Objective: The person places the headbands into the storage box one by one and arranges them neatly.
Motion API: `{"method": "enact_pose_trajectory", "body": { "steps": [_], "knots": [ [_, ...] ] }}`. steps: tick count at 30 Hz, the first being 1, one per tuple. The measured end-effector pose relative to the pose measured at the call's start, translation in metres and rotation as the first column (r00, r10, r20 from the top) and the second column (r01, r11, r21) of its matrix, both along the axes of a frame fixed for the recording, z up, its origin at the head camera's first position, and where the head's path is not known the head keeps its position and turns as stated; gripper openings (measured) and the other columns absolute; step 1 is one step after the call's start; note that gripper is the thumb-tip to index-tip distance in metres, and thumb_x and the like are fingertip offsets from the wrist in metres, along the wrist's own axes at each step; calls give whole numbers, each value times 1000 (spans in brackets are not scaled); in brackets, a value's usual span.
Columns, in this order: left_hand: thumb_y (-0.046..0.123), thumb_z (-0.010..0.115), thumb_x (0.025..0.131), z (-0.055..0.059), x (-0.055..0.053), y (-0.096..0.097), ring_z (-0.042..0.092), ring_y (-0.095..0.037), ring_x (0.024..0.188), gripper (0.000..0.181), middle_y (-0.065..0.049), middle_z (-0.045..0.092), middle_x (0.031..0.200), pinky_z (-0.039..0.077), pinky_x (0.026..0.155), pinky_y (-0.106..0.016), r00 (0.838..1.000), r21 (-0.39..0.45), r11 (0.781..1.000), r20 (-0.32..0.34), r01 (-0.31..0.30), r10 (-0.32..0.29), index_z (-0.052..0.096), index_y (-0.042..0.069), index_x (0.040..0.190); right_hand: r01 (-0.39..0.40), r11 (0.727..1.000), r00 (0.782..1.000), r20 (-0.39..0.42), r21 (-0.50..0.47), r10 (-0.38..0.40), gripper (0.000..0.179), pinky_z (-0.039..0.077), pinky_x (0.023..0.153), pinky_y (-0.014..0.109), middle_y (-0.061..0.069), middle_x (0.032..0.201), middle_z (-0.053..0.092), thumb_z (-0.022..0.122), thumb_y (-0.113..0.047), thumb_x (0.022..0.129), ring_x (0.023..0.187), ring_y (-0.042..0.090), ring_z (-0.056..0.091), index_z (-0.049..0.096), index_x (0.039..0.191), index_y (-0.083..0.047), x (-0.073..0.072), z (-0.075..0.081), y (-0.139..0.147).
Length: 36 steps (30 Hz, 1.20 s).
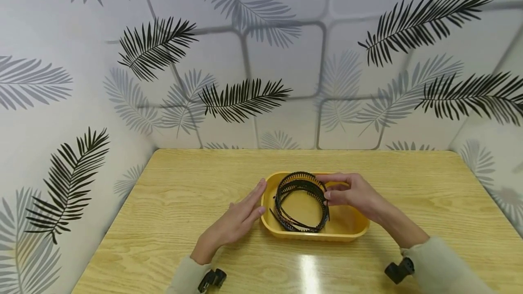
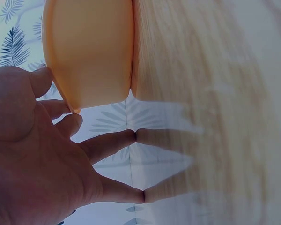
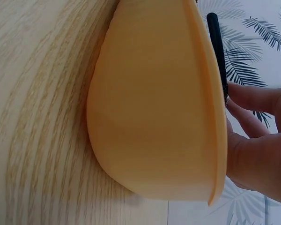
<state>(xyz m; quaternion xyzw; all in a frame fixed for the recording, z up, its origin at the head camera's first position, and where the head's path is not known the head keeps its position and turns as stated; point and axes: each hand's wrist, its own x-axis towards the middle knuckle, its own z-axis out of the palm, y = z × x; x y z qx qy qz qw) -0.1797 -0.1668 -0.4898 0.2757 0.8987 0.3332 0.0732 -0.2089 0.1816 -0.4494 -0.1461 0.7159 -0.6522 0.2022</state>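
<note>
Several black toothed headbands [image 1: 303,185] lie looped together in the left part of a yellow oval tray [image 1: 316,236]. My right hand [image 1: 352,195] reaches over the tray's right part and pinches a headband at the bundle's right side. In the right wrist view, a black headband end [image 3: 217,47] rises above the rim by the fingertips, while the tray wall hides the rest. My left hand [image 1: 234,221] touches the tray's left end with its fingers extended. The left wrist view shows that hand [image 2: 47,150] with fingers spread, its thumb against the tray rim [image 2: 51,77].
A light wood table [image 1: 184,194] carries the tray near its middle. Behind it stands a pale wall [image 1: 286,117] with a leaf pattern. Small black devices [image 1: 399,270] are strapped at both wrists.
</note>
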Motion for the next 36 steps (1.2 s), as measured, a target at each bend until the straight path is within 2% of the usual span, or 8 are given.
{"method": "enact_pose_trajectory", "body": {
  "steps": [7,15,20,26,31,36],
  "knots": [
    [29,41,113,2,0,1,17,-30,155,64,-1,7,172,11,103,-86,1000,9,1000,-9,5,-5,9,18,167,-5,999,1000,2,35,5,52,59,89,39,32,152,43,68,2,96,116,30,64,51,145,10,-3,-3,-2],
    [28,42,113,1,0,1,16,-28,156,64,2,6,172,11,103,-86,1000,7,1000,-9,-1,1,10,19,167,-7,998,1000,-23,68,9,50,59,88,40,32,154,40,67,1,96,123,42,59,53,144,9,-4,1,-6],
    [29,41,113,0,0,0,16,-29,155,63,2,6,172,11,103,-87,1000,6,1000,-11,-4,4,10,18,167,-6,994,996,-84,105,15,48,61,83,40,35,149,41,66,3,96,117,48,61,54,142,12,-4,3,-13],
    [32,41,113,1,1,-1,16,-26,155,64,8,4,171,11,103,-86,1000,4,1000,10,-9,9,9,21,167,17,984,989,-146,177,9,47,61,80,36,34,143,46,64,4,95,112,46,64,56,141,11,-3,6,-21],
    [32,41,113,1,2,-1,16,-25,156,63,7,5,171,11,103,-87,1000,6,1000,11,-8,8,9,22,167,48,958,976,-219,283,16,45,61,76,33,30,137,53,65,2,93,111,41,65,61,138,7,-2,7,-23],
    [33,40,113,2,1,-1,16,-23,155,63,5,6,172,12,104,-86,1000,3,1000,6,-3,3,9,22,167,101,903,935,-349,418,57,42,56,72,31,21,127,63,68,-1,92,112,38,65,67,133,1,-2,7,-23]
  ]
}}
